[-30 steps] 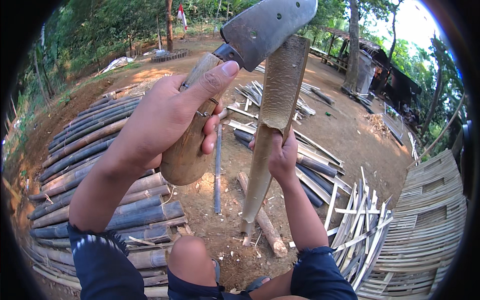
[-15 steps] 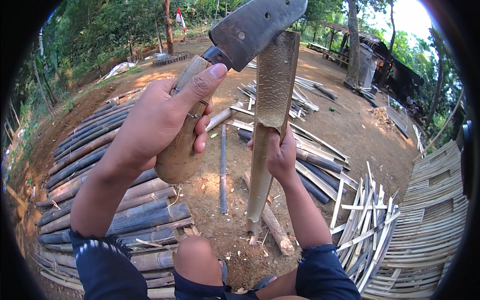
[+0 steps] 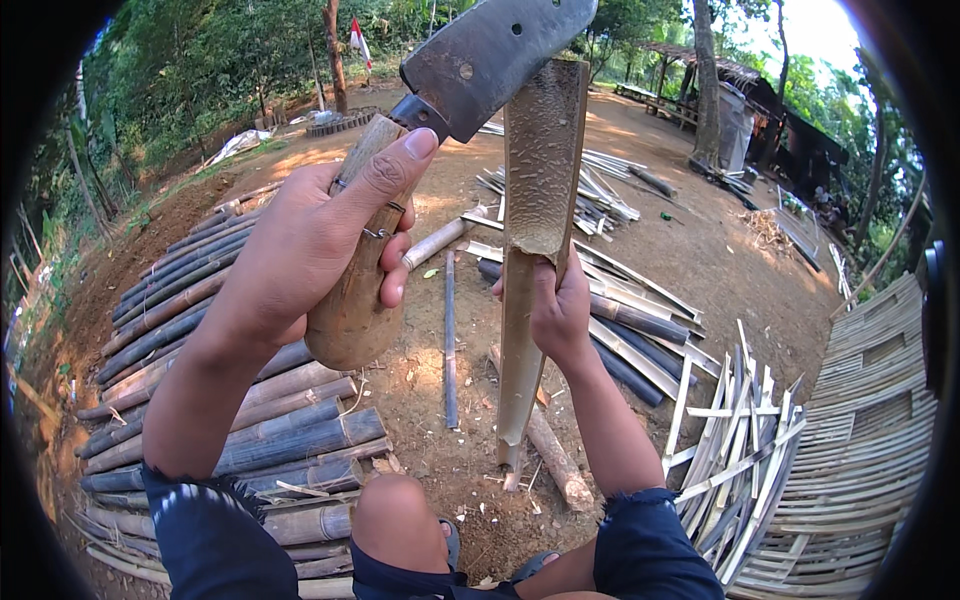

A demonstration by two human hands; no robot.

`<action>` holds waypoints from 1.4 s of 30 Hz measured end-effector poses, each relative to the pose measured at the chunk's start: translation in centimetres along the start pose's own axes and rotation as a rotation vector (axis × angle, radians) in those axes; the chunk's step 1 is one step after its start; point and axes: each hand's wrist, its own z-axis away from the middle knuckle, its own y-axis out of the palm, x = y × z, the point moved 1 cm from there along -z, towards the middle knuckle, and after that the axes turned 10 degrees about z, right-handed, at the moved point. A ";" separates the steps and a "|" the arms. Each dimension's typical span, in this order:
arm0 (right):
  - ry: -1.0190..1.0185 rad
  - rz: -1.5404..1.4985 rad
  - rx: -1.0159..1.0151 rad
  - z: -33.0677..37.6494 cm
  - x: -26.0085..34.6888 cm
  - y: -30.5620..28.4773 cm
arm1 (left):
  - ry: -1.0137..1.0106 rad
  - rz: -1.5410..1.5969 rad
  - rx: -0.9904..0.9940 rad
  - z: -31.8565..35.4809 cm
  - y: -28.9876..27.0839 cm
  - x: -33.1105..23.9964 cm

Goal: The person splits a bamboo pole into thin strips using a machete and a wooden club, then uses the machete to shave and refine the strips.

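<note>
Lower left of the frame: a stack of bamboo poles (image 3: 230,400) is laid out on the dirt; just right of it, upper centre-left, the left hand (image 3: 320,240) is clenched round the wooden handle (image 3: 352,290) of a heavy cleaver (image 3: 490,50), thumb pressed along the grip; the blade is held right at the top end of a split bamboo slat (image 3: 535,190). Centre frame, that slat is stood upright on the ground and gripped mid-length by the right hand (image 3: 560,310), fingers wrapped tight; far right, woven bamboo panels (image 3: 870,400) are piled. Risk-wise, probably: the slat could be knocked sideways if the blade lands off-centre; the right hand sits directly under the edge, so a slip down the grain could reach it.
</note>
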 end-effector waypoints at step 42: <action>1.385 1.040 0.634 42.1 -22.3 -16.7 | 0.160 -0.091 -0.381 -2.1 -2.3 1.8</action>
